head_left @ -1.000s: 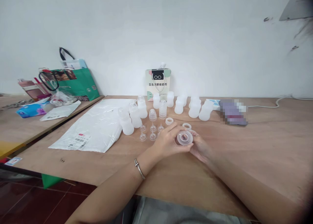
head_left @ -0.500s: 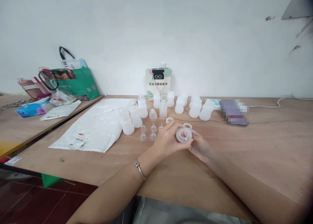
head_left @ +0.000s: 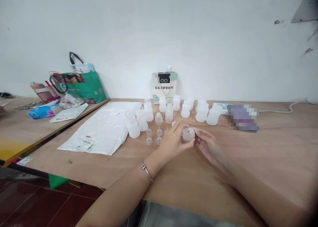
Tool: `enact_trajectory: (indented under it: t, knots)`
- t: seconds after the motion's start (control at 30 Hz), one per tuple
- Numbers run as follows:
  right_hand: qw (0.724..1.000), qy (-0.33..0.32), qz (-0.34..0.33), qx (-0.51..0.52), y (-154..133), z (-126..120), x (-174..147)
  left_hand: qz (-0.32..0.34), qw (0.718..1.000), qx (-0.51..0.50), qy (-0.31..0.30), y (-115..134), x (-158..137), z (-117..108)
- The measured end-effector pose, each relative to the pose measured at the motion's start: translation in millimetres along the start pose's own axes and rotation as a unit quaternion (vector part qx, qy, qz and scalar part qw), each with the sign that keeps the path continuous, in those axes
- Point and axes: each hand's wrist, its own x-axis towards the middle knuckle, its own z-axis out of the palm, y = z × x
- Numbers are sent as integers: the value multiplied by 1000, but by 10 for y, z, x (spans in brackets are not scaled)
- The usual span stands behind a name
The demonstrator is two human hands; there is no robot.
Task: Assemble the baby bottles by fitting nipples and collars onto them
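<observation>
My left hand (head_left: pixel 172 137) is closed round a clear baby-bottle collar (head_left: pixel 188 134), with what looks like a nipple in it. The fingertips of my right hand (head_left: pixel 207 143) pinch at its right edge; exactly what they grip there is partly hidden. Just left of my left hand, several clear nipples (head_left: pixel 149 140) stand on the table. Behind them are a clear domed cap on a collar (head_left: pixel 159 118) and a stack of clear collars (head_left: pixel 169 113). Capped bottles (head_left: pixel 132 125) stand to the left, and frosted open bottles (head_left: pixel 213 115) are grouped at the back right.
A large white plastic mailer (head_left: pixel 96 127) lies left of the bottles. Against the wall stands a paper bag (head_left: pixel 164 84). A purple pouch (head_left: pixel 242 117), partly blurred, lies at the right near a white cable (head_left: pixel 278 112). On the left table are a green bag (head_left: pixel 86 88) and a tissue pack (head_left: pixel 43 110).
The held collar has tilted, so its side now shows more than its open face. My right fingers have shifted to its right edge. The whole view has moved slightly.
</observation>
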Motion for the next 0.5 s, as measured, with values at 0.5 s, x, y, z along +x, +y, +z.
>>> enact_trajectory:
  t: [0.5]
  knots:
    - [988, -33, -91, -118, 32, 99, -65, -20, 997, -71, 7, -34, -9, 34]
